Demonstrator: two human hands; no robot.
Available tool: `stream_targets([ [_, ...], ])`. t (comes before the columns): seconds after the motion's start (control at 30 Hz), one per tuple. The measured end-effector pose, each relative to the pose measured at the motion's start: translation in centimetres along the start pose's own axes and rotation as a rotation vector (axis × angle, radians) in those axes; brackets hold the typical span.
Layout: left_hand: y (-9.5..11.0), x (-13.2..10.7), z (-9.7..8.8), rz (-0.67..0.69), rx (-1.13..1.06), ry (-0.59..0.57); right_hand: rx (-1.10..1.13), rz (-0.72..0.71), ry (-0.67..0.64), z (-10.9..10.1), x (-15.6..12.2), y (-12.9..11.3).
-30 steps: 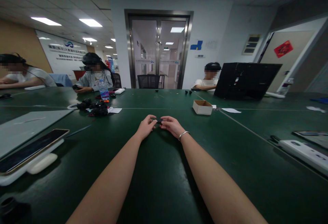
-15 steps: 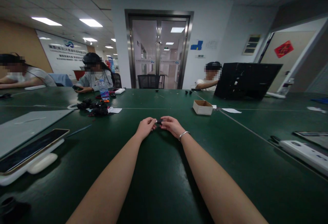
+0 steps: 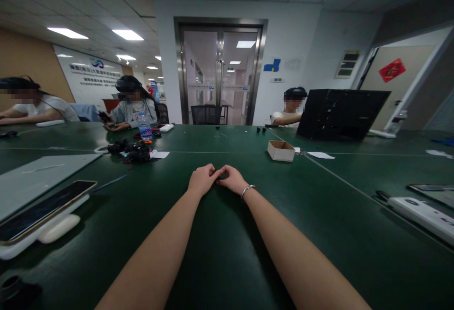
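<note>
My left hand [image 3: 202, 180] and my right hand [image 3: 231, 179] rest side by side on the dark green table [image 3: 227, 234], fingertips touching. Both have their fingers curled inward and pinched together over a small dark object [image 3: 217, 173], which is almost fully hidden between them. A silver bracelet [image 3: 247, 189] circles my right wrist. Both forearms stretch out from the bottom of the view.
A phone on a white stand [image 3: 39, 213] lies at the left. A small cardboard box [image 3: 281, 150] and a black laptop [image 3: 340, 114] stand beyond my hands at the right. Black parts and a water bottle [image 3: 144, 127] sit far left. Three people sit at the far side.
My hands have drawn closer together, and the small dark object that showed between the fingertips is now nearly covered. The view has tilted slightly.
</note>
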State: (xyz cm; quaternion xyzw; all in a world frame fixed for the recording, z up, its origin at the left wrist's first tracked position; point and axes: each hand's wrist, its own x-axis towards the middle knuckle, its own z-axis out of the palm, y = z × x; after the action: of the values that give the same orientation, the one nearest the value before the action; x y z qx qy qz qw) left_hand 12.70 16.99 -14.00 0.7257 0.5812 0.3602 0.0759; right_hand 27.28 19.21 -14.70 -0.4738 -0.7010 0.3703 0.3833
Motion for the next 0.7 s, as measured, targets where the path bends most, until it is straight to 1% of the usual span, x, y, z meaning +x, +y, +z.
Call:
stream_targets([
  [0.07, 0.4, 0.0, 0.0, 0.01, 0.081, -0.021, 0.085, 0.04, -0.025, 0.6, -0.2, -0.5],
  [0.13, 0.8, 0.0, -0.1, -0.009, 0.143, -0.048, 0.193, 0.08, -0.048, 1.1, -0.4, -0.9],
  [0.23, 1.5, 0.1, -0.7, -0.039, 0.217, -0.118, 0.328, 0.123, -0.06, 1.5, -0.6, -1.0],
  [0.3, 2.2, -0.2, -1.6, -0.019, 0.26, -0.193, 0.39, 0.132, -0.071, 1.2, -1.1, -0.8],
  [0.37, 3.1, -0.9, -3.2, 0.03, 0.303, -0.272, 0.418, 0.126, -0.095, 0.3, -2.3, -0.6],
  [0.43, 4.0, -2.2, -5.6, 0.082, 0.347, -0.344, 0.432, 0.131, -0.126, -1.5, -4.2, -0.5],
  [0.5, 4.4, -4.0, -8.8, 0.103, 0.394, -0.432, 0.442, 0.154, -0.152, -4.1, -7.0, -0.4],
  [0.53, 4.3, -5.0, -10.6, 0.091, 0.432, -0.478, 0.439, 0.164, -0.172, -5.6, -8.6, -0.5],
  [0.6, 3.1, -7.4, -14.4, 0.013, 0.515, -0.542, 0.386, 0.187, -0.192, -9.1, -12.3, -0.5],
  [0.67, 0.6, -9.8, -18.1, -0.117, 0.596, -0.557, 0.308, 0.24, -0.154, -12.7, -16.1, -0.5],
  [0.7, -1.0, -11.0, -19.7, -0.19, 0.64, -0.529, 0.272, 0.281, -0.104, -14.5, -18.0, -0.3],
])
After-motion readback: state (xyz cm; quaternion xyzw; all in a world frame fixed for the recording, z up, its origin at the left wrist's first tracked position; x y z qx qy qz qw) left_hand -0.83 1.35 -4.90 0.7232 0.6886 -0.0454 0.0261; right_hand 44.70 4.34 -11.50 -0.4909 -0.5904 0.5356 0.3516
